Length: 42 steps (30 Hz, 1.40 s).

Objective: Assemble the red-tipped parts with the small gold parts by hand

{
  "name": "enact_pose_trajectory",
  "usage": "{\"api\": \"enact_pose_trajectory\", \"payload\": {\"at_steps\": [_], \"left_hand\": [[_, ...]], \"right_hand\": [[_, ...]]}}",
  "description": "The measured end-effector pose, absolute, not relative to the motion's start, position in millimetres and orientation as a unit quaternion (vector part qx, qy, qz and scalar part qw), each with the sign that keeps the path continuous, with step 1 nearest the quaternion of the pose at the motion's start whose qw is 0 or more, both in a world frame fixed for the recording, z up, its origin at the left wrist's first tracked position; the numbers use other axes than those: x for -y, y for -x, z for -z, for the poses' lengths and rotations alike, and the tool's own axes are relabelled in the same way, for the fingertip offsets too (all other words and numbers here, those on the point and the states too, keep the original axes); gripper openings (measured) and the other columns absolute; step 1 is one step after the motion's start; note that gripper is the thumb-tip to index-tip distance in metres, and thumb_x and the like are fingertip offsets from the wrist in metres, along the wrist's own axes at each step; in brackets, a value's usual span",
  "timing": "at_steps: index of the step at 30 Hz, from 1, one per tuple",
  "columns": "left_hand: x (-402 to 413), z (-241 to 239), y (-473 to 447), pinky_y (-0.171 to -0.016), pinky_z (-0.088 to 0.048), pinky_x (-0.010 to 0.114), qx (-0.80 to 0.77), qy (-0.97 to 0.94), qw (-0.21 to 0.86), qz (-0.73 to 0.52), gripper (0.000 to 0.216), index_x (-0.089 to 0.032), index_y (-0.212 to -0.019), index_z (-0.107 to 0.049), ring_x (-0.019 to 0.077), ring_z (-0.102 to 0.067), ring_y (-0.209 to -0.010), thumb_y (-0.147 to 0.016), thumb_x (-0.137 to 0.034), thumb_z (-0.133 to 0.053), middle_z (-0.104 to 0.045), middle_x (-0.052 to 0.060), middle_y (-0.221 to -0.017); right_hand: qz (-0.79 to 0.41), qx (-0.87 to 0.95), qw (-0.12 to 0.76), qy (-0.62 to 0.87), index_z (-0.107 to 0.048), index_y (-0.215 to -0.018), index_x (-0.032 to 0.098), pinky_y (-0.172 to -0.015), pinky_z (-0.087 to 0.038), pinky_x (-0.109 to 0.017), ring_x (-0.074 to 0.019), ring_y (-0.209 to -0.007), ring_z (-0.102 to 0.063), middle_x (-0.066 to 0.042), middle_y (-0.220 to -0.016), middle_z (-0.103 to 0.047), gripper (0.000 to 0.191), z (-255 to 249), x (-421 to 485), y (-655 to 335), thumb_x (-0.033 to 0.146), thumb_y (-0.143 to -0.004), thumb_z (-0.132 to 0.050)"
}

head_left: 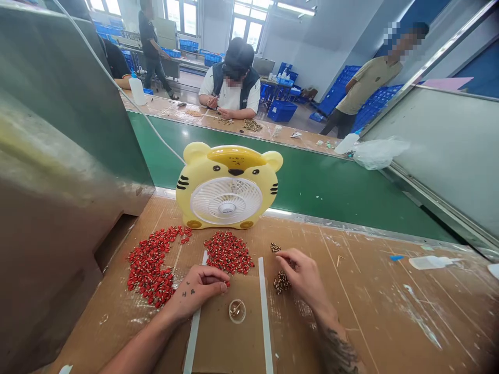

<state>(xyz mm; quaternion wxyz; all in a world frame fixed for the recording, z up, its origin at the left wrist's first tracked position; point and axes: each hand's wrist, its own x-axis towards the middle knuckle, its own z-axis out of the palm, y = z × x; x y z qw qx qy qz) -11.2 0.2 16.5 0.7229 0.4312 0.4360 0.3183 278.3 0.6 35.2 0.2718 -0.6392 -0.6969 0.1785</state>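
My left hand (pixel 205 287) pinches a small red piece (pixel 227 284) between thumb and forefinger, above the cardboard sheet (pixel 218 337). Just right of that hand stands a small round clear cup (pixel 237 319) with a thin stick resting in it. My right hand (pixel 298 270) hovers at a small pile of dark-and-gold pieces (pixel 280 282), its thumb and forefinger drawn together; whatever they hold is too small to make out. Red pieces with pale tips lie in a large heap (pixel 152 265) on the left and a second heap (pixel 229 252) in the middle.
Behind the heaps stands a yellow animal-faced fan (pixel 230 192), its cord running up left. White tape strips (pixel 265 317) flank the cardboard. A squeeze bottle (pixel 431 262) lies at right. A metal machine side (pixel 66 171) borders the left. Across the green belt (pixel 331 192) a person (pixel 232 83) works seated.
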Motion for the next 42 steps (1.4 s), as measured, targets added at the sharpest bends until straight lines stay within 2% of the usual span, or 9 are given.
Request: {"api": "enact_pose_trajectory", "payload": {"at_steps": [4,7,11,19,24,31,37,42], "left_hand": [[-1,-16,11,-0.068,-0.046,0.025,-0.429,-0.423,0.732,-0.319,0.024,-0.014,-0.084,-0.077,0.0151,-0.063,-0.067,-0.066,-0.029,-0.081,-0.073,0.003,-0.072],[-1,-15,12,-0.068,-0.045,0.024,-0.427,-0.418,0.732,-0.327,0.023,-0.014,-0.084,-0.076,0.0143,-0.063,-0.067,-0.067,-0.029,-0.081,-0.073,0.002,-0.071],[-1,-14,13,-0.068,-0.044,0.023,-0.425,-0.407,0.737,-0.333,0.022,-0.015,-0.084,-0.076,0.0131,-0.061,-0.067,-0.068,-0.028,-0.081,-0.072,0.001,-0.07],[0,-12,12,-0.068,-0.045,0.023,-0.422,-0.418,0.735,-0.327,0.023,-0.014,-0.085,-0.076,0.0136,-0.062,-0.068,-0.069,-0.029,-0.081,-0.072,0.002,-0.072],[0,-13,13,-0.069,-0.046,0.024,-0.418,-0.417,0.735,-0.333,0.024,-0.014,-0.084,-0.076,0.0142,-0.062,-0.067,-0.068,-0.03,-0.082,-0.072,0.002,-0.072],[1,-14,10,-0.068,-0.046,0.025,-0.412,-0.413,0.736,-0.344,0.025,-0.014,-0.083,-0.076,0.0149,-0.063,-0.067,-0.066,-0.031,-0.082,-0.072,0.003,-0.07],[2,-16,7,-0.068,-0.047,0.025,-0.406,-0.419,0.733,-0.35,0.023,-0.013,-0.082,-0.075,0.0147,-0.063,-0.066,-0.068,-0.03,-0.081,-0.072,0.003,-0.07],[3,-15,6,-0.072,-0.05,0.025,-0.409,-0.432,0.709,-0.378,0.021,-0.014,-0.082,-0.077,0.016,-0.065,-0.073,-0.068,-0.028,-0.082,-0.074,0.005,-0.079]], "right_hand": [[-0.114,0.746,0.172,0.633,-0.072,-0.095,0.019,-0.08,-0.048,-0.035,-0.0228,-0.088,-0.062,-0.007,-0.091,-0.069,0.02,-30,-26,-294,0.022,-0.091,-0.053],[-0.095,0.756,0.12,0.637,-0.074,-0.089,0.019,-0.078,-0.047,-0.033,-0.0229,-0.086,-0.062,-0.007,-0.088,-0.069,0.017,-29,-36,-292,0.018,-0.087,-0.057],[-0.093,0.754,0.101,0.643,-0.075,-0.077,0.02,-0.072,-0.044,-0.031,-0.0219,-0.079,-0.061,-0.007,-0.08,-0.069,0.015,-30,-41,-288,0.016,-0.083,-0.061],[-0.108,0.734,0.106,0.662,-0.072,-0.067,0.02,-0.067,-0.04,-0.03,-0.022,-0.073,-0.061,-0.007,-0.074,-0.069,0.018,-31,-48,-285,0.018,-0.081,-0.061],[-0.134,0.718,0.155,0.666,-0.067,-0.061,0.019,-0.066,-0.041,-0.029,-0.0201,-0.068,-0.06,-0.005,-0.068,-0.066,0.017,-34,-47,-281,0.014,-0.074,-0.058],[-0.234,0.675,0.273,0.645,-0.065,-0.074,0.016,-0.054,-0.048,-0.024,-0.016,-0.059,-0.062,-0.002,-0.066,-0.067,0.015,-30,-19,-267,0.024,-0.077,-0.053],[-0.451,0.548,0.421,0.564,-0.076,-0.085,0.016,-0.065,-0.058,-0.031,-0.0222,-0.072,-0.071,-0.009,-0.081,-0.077,0.024,-23,1,-241,0.038,-0.074,-0.074],[-0.547,0.46,0.482,0.506,-0.076,-0.082,0.018,-0.068,-0.06,-0.036,-0.022,-0.07,-0.072,-0.01,-0.081,-0.077,0.024,-22,9,-215,0.04,-0.073,-0.08]]}}
